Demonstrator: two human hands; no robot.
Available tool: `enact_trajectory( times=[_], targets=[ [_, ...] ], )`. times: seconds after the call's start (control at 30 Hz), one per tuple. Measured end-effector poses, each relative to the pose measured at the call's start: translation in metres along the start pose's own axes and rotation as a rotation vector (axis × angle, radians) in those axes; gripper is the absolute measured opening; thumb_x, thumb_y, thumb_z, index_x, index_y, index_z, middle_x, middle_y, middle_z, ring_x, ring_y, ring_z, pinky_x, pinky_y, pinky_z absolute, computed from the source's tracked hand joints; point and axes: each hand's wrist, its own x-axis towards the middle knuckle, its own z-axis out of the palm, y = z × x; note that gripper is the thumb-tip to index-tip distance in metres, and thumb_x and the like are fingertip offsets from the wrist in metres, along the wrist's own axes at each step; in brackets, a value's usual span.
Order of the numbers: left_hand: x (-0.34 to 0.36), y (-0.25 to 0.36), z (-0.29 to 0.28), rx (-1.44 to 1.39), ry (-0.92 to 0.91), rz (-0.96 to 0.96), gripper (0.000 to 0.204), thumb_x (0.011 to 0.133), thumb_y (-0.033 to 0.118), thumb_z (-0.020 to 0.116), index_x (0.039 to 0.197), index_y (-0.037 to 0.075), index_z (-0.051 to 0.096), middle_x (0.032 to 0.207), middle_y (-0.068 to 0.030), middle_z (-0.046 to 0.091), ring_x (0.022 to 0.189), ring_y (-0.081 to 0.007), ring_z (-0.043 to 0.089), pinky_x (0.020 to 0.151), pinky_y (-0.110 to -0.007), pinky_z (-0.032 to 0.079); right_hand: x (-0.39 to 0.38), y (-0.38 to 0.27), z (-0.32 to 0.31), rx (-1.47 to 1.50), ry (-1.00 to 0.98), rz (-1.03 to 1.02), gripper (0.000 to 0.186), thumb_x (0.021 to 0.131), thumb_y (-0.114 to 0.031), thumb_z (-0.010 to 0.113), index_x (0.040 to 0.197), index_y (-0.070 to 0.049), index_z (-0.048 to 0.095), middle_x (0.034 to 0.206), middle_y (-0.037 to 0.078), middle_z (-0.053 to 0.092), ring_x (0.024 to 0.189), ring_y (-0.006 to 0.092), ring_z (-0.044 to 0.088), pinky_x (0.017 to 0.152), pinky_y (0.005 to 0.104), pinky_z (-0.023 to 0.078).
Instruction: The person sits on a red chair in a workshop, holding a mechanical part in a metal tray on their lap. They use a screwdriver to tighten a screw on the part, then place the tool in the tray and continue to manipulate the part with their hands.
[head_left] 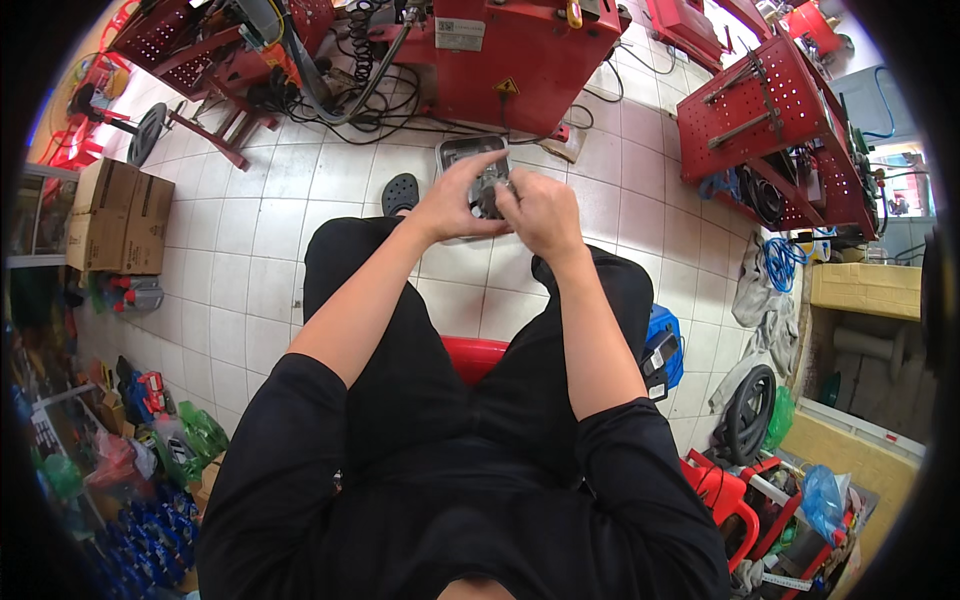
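Between my knees, both hands are together over a shallow metal tray on the tiled floor. My left hand curves around a small grey metal part, fingers on its far side and thumb on its near side. Against the part's right side is my right hand, its fingers curled closed. Whatever those fingers pinch is hidden by the hand itself. The exact kind of the grey part is too small to make out. More greyish pieces seem to lie in the tray beneath.
A red machine stands just beyond the tray, with black cables on the floor. Red perforated tool carts, one at right, flank it. Cardboard boxes stand at left. A blue case sits beside my right leg; a red stool is under me.
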Motion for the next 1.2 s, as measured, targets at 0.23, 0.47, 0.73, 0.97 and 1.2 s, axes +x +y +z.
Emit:
enact_trajectory(
  times=[0.23,0.47,0.73,0.97,1.2],
  targets=[
    [-0.005,-0.008,0.007,-0.040,-0.015,-0.045,0.074,0.054,0.025,0.082,0.120,0.006,0.054,0.119,-0.0149,0.058,0.111,-0.0331,0.055,0.095,-0.039,0.043,0.002,-0.005,0.008,0.005,0.001,-0.017,0.027,0.084,-0.026,0.056,0.069,-0.004,0.054,0.063,0.015,0.059,0.063,0.0329,0.060,0.056,0.0433,0.046],
    [-0.020,0.006,-0.028,0.099,0.223,0.304,0.048,0.054,0.029,0.078,0.045,0.010,0.036,0.072,-0.0057,0.061,0.086,-0.0282,0.057,0.069,-0.036,0.045,-0.001,0.033,-0.008,-0.179,0.116,0.263,0.032,0.087,-0.032,0.053,0.072,-0.004,0.055,0.067,0.017,0.061,0.062,0.0386,0.059,0.058,0.0478,0.046],
    [-0.006,0.008,-0.009,0.125,0.274,0.152,0.041,0.056,0.030,0.080,0.078,0.007,0.055,0.088,-0.0093,0.059,0.088,-0.0291,0.053,0.078,-0.037,0.043,-0.001,0.035,-0.011,-0.130,0.148,0.218,0.029,0.084,-0.030,0.057,0.072,-0.004,0.055,0.065,0.017,0.059,0.062,0.0373,0.058,0.057,0.0463,0.045],
    [-0.004,0.003,0.005,-0.053,-0.012,-0.033,0.085,0.054,0.025,0.083,0.129,0.005,0.047,0.122,-0.0134,0.055,0.115,-0.0271,0.052,0.098,-0.037,0.040,0.001,0.002,-0.003,0.041,-0.028,-0.013,0.025,0.079,-0.026,0.058,0.068,-0.003,0.055,0.065,0.017,0.058,0.063,0.0362,0.058,0.057,0.0450,0.046],
    [-0.007,-0.004,0.005,-0.021,-0.009,-0.014,0.070,0.054,0.024,0.083,0.116,0.003,0.057,0.115,-0.0132,0.060,0.108,-0.0305,0.056,0.093,-0.038,0.044,0.003,-0.005,0.008,0.059,-0.027,-0.001,0.024,0.083,-0.025,0.056,0.071,-0.004,0.055,0.068,0.018,0.059,0.064,0.0369,0.058,0.058,0.0449,0.046]
  ],
)
